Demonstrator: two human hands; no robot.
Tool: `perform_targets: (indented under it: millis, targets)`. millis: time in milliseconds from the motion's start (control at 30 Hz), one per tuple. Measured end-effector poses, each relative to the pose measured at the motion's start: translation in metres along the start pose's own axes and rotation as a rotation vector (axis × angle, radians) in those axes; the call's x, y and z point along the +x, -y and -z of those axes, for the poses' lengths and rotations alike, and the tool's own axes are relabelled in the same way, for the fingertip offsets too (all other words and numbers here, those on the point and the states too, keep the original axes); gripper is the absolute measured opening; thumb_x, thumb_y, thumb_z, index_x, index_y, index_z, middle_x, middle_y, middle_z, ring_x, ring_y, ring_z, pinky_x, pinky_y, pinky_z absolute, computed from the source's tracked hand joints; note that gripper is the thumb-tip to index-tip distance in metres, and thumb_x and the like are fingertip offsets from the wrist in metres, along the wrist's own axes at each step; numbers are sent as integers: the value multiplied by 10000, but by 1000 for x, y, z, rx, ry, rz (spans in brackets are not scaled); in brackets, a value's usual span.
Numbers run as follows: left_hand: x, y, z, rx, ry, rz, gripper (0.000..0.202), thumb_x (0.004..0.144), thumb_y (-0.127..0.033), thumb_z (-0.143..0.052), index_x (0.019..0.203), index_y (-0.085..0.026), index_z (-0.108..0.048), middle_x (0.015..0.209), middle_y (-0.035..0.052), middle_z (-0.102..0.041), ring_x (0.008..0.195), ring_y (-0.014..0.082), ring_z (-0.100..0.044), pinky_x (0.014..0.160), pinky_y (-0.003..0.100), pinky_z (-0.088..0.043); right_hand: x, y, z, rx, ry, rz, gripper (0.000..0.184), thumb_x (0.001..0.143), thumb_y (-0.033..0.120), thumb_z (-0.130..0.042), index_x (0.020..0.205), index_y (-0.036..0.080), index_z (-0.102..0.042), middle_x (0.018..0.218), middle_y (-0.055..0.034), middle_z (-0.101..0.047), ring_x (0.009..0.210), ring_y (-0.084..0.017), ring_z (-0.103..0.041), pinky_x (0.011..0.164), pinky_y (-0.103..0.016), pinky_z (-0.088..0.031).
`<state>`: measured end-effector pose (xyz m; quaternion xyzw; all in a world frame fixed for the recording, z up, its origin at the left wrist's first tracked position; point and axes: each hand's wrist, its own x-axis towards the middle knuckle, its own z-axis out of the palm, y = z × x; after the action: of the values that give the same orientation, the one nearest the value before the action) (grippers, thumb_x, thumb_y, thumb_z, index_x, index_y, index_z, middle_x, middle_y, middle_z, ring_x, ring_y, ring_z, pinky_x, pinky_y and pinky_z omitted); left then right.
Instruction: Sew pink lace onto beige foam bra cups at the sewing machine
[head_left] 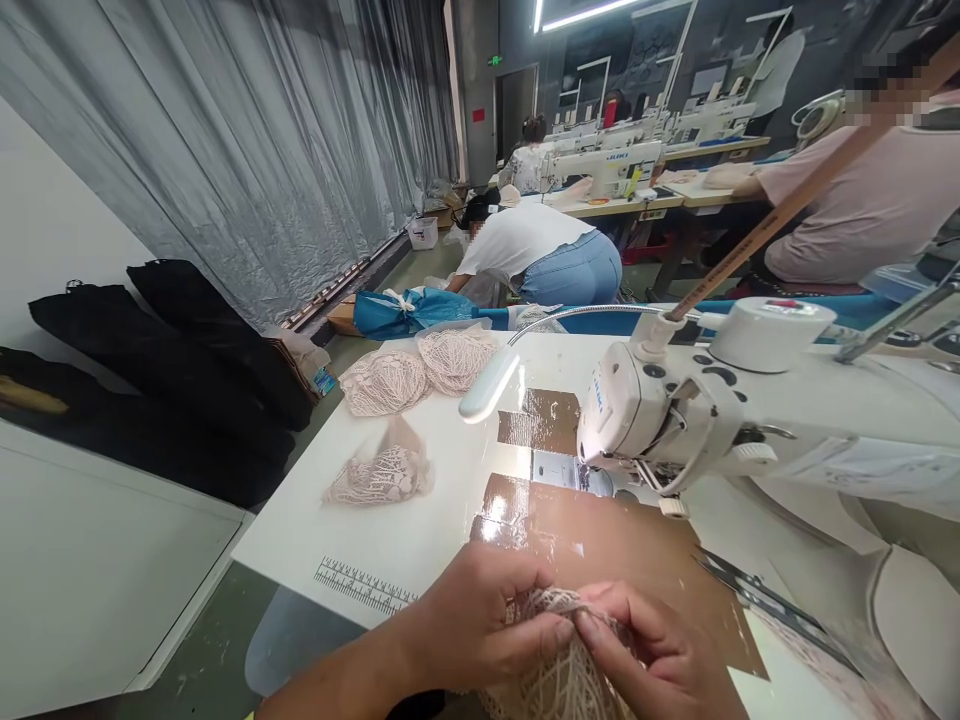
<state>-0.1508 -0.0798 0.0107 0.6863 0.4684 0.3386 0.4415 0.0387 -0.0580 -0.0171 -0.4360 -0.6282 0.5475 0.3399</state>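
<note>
Both my hands hold one piece of beige lace fabric (566,680) at the front edge of the sewing table. My left hand (491,610) pinches its upper edge between thumb and fingers. Close beside it, my right hand (637,640) pinches the same edge, thumb and fingertips together. Lower parts of the lace hang below the hands and leave the picture. Ahead stands a white sewing machine (615,400), its needle area over a metal plate (559,470). Brown tape (600,530) covers the table in front of it.
Scissors (772,600) lie right of my hands. A small lace piece (382,475) and two lace cups (420,370) lie on the table's left. A lamp (491,385) arches over the tabletop. Beyond, a person in white (532,240) bends down; others sit at machines. Black bundles (165,380) lean left.
</note>
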Motion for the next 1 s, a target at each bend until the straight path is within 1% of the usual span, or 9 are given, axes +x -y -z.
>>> perform_targets:
  millis: [133, 267, 367, 433, 600, 700, 767, 900, 1000]
  targets:
    - [2, 1, -4, 0, 5, -15, 164, 860, -237, -533, 761, -119, -591, 609, -24, -457, 547, 71, -376, 514, 198, -292, 0, -4, 1, -44, 21, -22, 345, 811, 502, -582, 629, 214, -639, 690, -15, -670, 627, -163, -587, 571, -248, -414]
    - [3, 7, -5, -89, -2, 24, 248, 889, -290, -493, 737, -115, -580, 598, -17, -442, 547, 80, -367, 510, 207, -294, 3, -7, 7, -59, 3, -43, 345, 764, 520, -632, 608, 212, -627, 643, -11, -633, 612, -161, -560, 562, -252, -407]
    - [5, 10, -5, -134, -16, 77, 288, 900, -319, -479, 713, -117, -564, 590, -20, -414, 551, 84, -349, 507, 212, -288, 6, -7, 12, 94, -26, -105, 329, 699, 542, -686, 760, 219, -672, 744, -19, -644, 692, -178, -577, 625, -265, -450]
    - [6, 11, -6, -133, -5, 81, 294, 901, -321, -479, 706, -118, -561, 598, -16, -426, 560, 87, -364, 516, 214, -296, 8, -5, 13, 168, 12, -154, 370, 691, 561, -685, 825, 216, -674, 737, -10, -618, 684, -169, -555, 635, -267, -450]
    - [9, 12, -10, -154, 33, 90, 332, 908, -367, -483, 727, -112, -595, 633, 3, -475, 592, 98, -415, 548, 214, -331, 11, 2, 14, 59, 126, -165, 406, 762, 576, -609, 646, 188, -585, 582, 41, -434, 558, -113, -390, 524, -235, -324]
    - [10, 16, -11, -297, 66, 108, 316, 834, -427, -611, 860, -114, -640, 718, 22, -525, 639, 110, -445, 584, 218, -363, 10, 3, 18, 33, 131, -154, 414, 778, 581, -586, 642, 190, -559, 577, 48, -405, 545, -107, -355, 515, -238, -284]
    - [12, 18, -12, -346, 54, 117, 335, 761, -420, -703, 894, -116, -657, 757, 31, -543, 661, 114, -455, 607, 224, -375, 9, 3, 20, 12, 128, -145, 417, 778, 583, -583, 636, 193, -545, 574, 50, -390, 541, -106, -338, 511, -242, -265]
    - [17, 21, -21, -439, -25, 137, 304, 748, -397, -718, 760, -98, -662, 684, 22, -523, 640, 105, -435, 600, 224, -357, 12, 2, 18, 7, 120, -155, 437, 765, 602, -579, 621, 193, -523, 568, 52, -372, 543, -107, -327, 509, -242, -258]
    - [20, 25, -27, -692, -53, 296, 359, 669, -420, -774, 698, -104, -605, 599, -11, -494, 558, 80, -409, 544, 210, -332, 16, 0, 19, 6, 124, -167, 450, 755, 618, -571, 622, 190, -538, 559, 49, -397, 539, -107, -348, 503, -232, -284]
